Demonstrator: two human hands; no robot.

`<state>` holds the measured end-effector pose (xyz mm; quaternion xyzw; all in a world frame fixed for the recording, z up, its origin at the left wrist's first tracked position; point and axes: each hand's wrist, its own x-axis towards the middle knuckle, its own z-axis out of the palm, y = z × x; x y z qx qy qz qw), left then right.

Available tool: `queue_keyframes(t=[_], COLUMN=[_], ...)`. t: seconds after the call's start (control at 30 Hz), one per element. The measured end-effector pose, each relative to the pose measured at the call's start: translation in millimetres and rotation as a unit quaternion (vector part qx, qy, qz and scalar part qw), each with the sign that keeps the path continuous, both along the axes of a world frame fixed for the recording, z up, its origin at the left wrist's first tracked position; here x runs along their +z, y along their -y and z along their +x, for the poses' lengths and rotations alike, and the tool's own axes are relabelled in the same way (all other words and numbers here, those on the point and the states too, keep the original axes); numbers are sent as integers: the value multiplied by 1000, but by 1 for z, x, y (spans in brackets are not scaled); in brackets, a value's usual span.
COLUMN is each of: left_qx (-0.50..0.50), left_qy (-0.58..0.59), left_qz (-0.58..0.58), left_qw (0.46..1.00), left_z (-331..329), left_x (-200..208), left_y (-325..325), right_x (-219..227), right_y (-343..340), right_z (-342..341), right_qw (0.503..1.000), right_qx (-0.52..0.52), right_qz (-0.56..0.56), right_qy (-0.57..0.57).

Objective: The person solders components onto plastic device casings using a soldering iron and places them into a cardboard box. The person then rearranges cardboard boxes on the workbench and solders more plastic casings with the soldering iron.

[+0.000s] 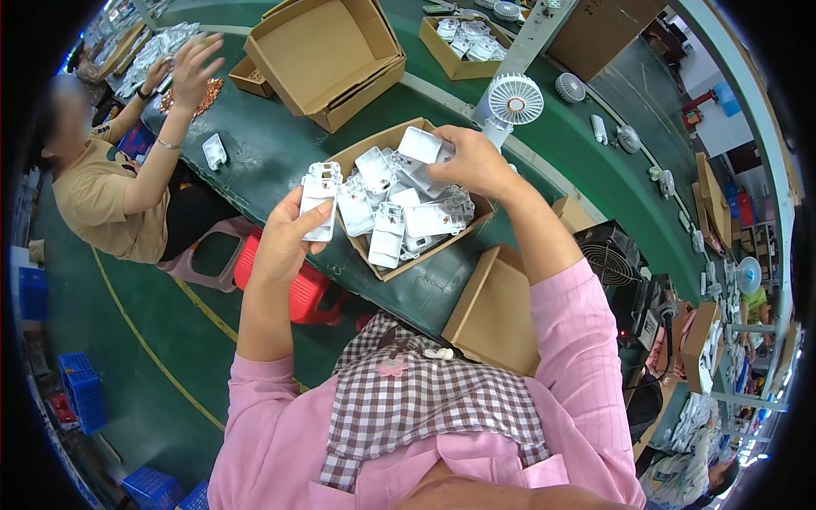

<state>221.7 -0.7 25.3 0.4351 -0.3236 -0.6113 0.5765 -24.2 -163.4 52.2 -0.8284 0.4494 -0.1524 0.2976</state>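
Over the dark green tabletop [280, 153], working bare-handed at an open brown cardboard box [481, 209] heaped with loose white plastic casings [433, 219]. With the left grip [285, 234], grasping a narrow white plastic piece with a cut-out upper end [320, 200], pressing thumb across its face, holding it just beside the box's left edge. With the right grip [476, 161], pinching a smooth white plastic shell with rounded corners [420, 145] between thumb and forefinger by its right end, at the far side of the heap; not seeing the remaining fingertips, so not telling how firmly.

Judging technique: probably doing best by pinching rims, not pressing broad faces, so sparing thin cut-out ends from bending. Likely working cleaner by lifting the shell straight off the heap than by dragging it over neighbours, perhaps otherwise snagging edges or scuffing. Holding the narrow piece clear of the cardboard wall: probably sensible too.

Sharing the space with a white round-headed fan [514, 100] just beyond the right grip, a shallow brown cardboard tray [501, 310] nearer the body, and a large open brown carton [319, 47] beyond the box.
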Motion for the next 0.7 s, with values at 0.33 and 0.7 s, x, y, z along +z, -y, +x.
queue_keyframes(t=[0.33, 0.7], left_qx=[0, 24], left_qy=[13, 12], left_qz=[11, 49], left_qw=[1000, 998], left_z=[-2, -6], left_x=[-9, -26], left_y=[-9, -17], right_x=[19, -14], right_y=[9, 5], right_z=[4, 10], right_qw=[924, 965], right_qx=[257, 208], right_qz=[-220, -58], right_qy=[-178, 148])
